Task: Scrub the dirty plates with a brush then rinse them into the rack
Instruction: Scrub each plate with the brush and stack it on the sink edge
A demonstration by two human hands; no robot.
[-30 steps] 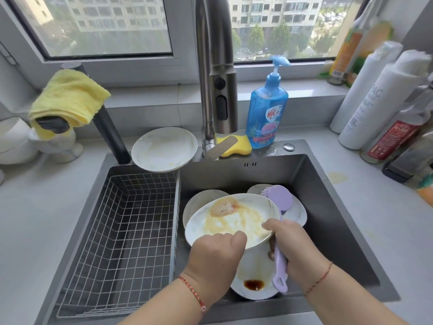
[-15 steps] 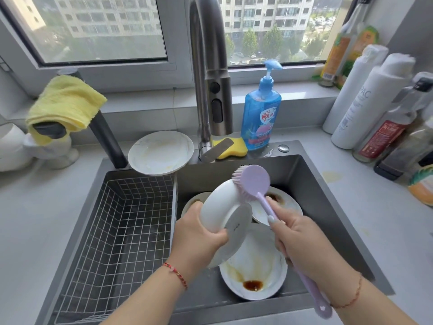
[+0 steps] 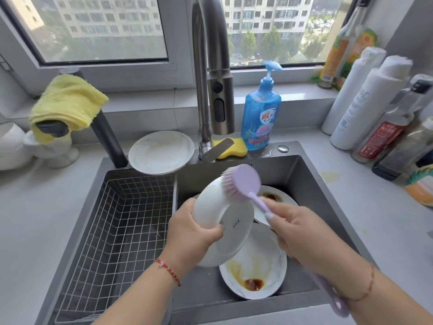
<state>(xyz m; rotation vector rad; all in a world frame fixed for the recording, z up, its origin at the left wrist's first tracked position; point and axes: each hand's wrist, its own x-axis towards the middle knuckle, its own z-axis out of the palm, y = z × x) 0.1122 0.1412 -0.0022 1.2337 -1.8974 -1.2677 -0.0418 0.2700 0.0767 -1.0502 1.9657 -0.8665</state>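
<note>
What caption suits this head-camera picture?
Left hand tilts a white plate over the sink while right hand scrubs with a purple brush.

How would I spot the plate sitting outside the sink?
Find the tall steel faucet behind the sink. Just left of its base, a white plate rests on the sink's back rim. Unlike the sauce-stained plates in the basin, it shows only faint yellowish smears.

The plate [image 3: 225, 221] gripped in the left hand's fingers [image 3: 199, 231] looks like glossy white ceramic; the brush [image 3: 243, 181] held by the right hand [image 3: 302, 240] is smooth lilac plastic with fine bristles. Beyond the fingers, the faucet [image 3: 210, 66] is brushed metal, the sink [image 3: 293, 174] matt grey steel. Left of them, the rack [image 3: 117, 231] is thin wire, the cloth [image 3: 68, 99] soft yellow terry.
</note>
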